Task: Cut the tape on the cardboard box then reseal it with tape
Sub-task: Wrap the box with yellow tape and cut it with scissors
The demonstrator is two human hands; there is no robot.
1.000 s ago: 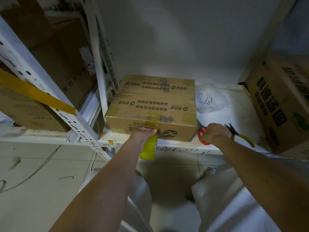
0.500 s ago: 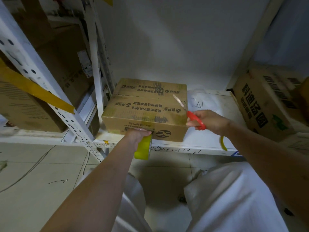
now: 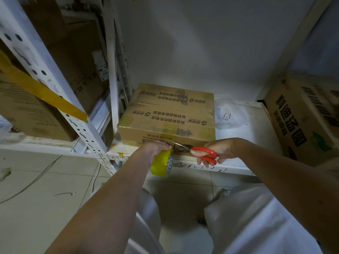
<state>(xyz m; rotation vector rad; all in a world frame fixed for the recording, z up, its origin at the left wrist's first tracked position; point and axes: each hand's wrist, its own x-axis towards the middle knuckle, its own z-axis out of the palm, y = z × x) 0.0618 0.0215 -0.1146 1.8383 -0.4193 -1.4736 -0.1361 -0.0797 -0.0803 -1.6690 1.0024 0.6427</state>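
Observation:
A flat cardboard box (image 3: 170,116) with printed flaps and yellowish tape across its top lies on a white shelf (image 3: 244,136). My left hand (image 3: 156,149) grips a yellow tape roll (image 3: 161,165) at the box's front face, below the shelf edge. My right hand (image 3: 218,150) holds red-handled scissors (image 3: 203,153). Their blades point left at the tape just above the roll, close to my left fingers. The blade tips are partly hidden against the box front.
A bigger printed carton (image 3: 308,116) stands at the right of the shelf. A clear plastic bag (image 3: 227,114) with small metal pieces lies behind the box. White perforated rack posts (image 3: 55,88) and more cartons are at the left. Tiled floor lies below.
My right hand picked the scissors up off the shelf, raised them over the box, then brought them down to the tape beside my left hand. The left hand kept the roll at the box front.

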